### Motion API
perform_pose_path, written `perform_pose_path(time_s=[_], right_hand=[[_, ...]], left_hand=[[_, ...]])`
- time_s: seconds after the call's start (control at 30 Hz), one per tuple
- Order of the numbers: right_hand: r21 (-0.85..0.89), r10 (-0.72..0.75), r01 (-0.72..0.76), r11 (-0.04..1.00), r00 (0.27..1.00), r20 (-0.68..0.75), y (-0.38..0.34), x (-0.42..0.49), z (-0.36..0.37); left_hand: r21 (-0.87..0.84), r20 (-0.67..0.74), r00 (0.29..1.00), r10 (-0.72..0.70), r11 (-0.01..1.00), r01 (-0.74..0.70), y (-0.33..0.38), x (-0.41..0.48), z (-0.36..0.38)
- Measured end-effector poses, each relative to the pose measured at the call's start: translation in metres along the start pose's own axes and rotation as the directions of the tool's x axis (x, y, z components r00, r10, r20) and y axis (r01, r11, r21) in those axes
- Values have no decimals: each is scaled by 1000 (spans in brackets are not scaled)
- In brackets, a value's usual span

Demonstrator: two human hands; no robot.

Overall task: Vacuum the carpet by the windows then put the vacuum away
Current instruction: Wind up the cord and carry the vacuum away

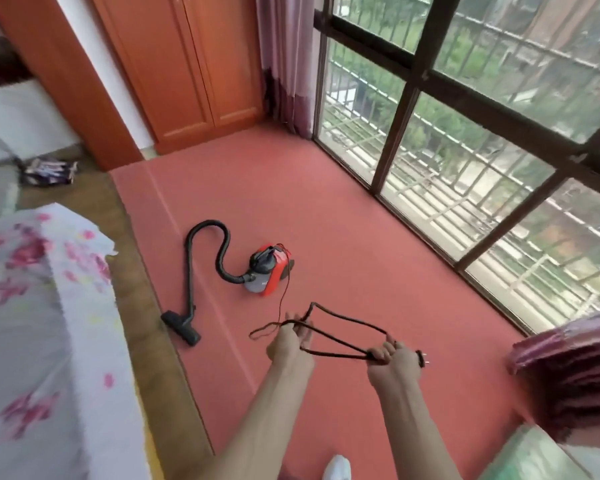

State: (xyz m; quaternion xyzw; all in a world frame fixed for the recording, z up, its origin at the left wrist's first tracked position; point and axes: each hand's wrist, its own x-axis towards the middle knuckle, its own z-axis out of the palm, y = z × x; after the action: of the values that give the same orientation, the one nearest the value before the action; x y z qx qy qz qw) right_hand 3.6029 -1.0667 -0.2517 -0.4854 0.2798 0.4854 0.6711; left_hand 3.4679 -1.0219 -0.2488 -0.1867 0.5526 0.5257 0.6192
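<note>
A small red and grey canister vacuum [269, 270] sits on the salmon-red carpet [343, 237] beside the windows [465, 133]. Its black hose [207, 237] curls left and down to the floor nozzle [181, 327] near the carpet's edge. A thin dark power cord [347, 320] runs from the vacuum toward me and is looped between my hands. My left hand [290, 341] holds one end of the loops. My right hand [390, 358] grips the other end, with the plug [422, 358] sticking out on its right side.
A bed with a floral cover [39, 323] fills the left side, with a strip of wooden floor [139, 306] between it and the carpet. An orange wardrobe [187, 71] stands at the back. Curtains hang in the far corner [288, 64] and at the near right [568, 368].
</note>
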Motion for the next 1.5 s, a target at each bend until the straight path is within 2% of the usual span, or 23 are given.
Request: perform_pose_path(time_s=[0.13, 0.3, 0.43, 0.5, 0.6, 0.67, 0.73, 0.83, 0.93, 1.07, 1.13, 1.2, 1.3, 1.4, 1.5], right_hand=[[-108, 234, -233, 966, 972, -6, 13, 30, -16], [-260, 385, -365, 894, 923, 28, 42, 37, -11], [-344, 535, -475, 810, 838, 103, 65, 31, -1], [-380, 567, -487, 786, 813, 130, 76, 26, 9], [-429, 594, -494, 756, 794, 132, 95, 25, 23], [-450, 620, -518, 727, 777, 108, 110, 25, 34], [-468, 644, -540, 700, 760, 86, 130, 23, 46], [-470, 682, -584, 662, 729, 53, 162, 18, 64], [-449, 718, -626, 638, 694, 53, 190, 15, 86], [-399, 751, -655, 642, 642, 155, 216, 16, 123], [-393, 741, -635, 665, 626, 241, 226, 17, 140], [-385, 700, -588, 711, 645, 307, 235, 19, 156], [-418, 622, -479, 772, 704, 342, 245, 17, 175], [-453, 616, -452, 769, 713, 335, 248, 6, 190], [-512, 590, -391, 765, 745, 312, 252, -1, 207]], left_hand=[[-81, 54, 987, 153, 986, -149, 1, -5, -13], [-112, 188, 934, 305, 951, -288, 16, -20, -37], [-110, 187, 900, 394, 919, -379, 40, -22, -48], [-58, 156, 898, 412, 911, -408, 53, -21, -56], [157, 163, 889, 428, 878, -452, 74, -23, -66], [353, 218, 852, 476, 776, -524, 91, -24, -71], [530, 300, 795, 528, 600, -599, 110, -25, -73], [673, 392, 756, 524, 396, -624, 144, -25, -71], [732, 476, 723, 502, 229, -641, 178, -25, -72], [739, 577, 680, 453, 66, -671, 220, -22, -76], [717, 641, 624, 447, -58, -695, 236, -20, -79], [682, 699, 568, 435, -165, -713, 250, -18, -84], [645, 733, 541, 412, -169, -746, 269, -14, -91], [641, 702, 492, 514, -156, -752, 279, -2, -98], [651, 549, 507, 665, 40, -758, 275, 18, -102]])
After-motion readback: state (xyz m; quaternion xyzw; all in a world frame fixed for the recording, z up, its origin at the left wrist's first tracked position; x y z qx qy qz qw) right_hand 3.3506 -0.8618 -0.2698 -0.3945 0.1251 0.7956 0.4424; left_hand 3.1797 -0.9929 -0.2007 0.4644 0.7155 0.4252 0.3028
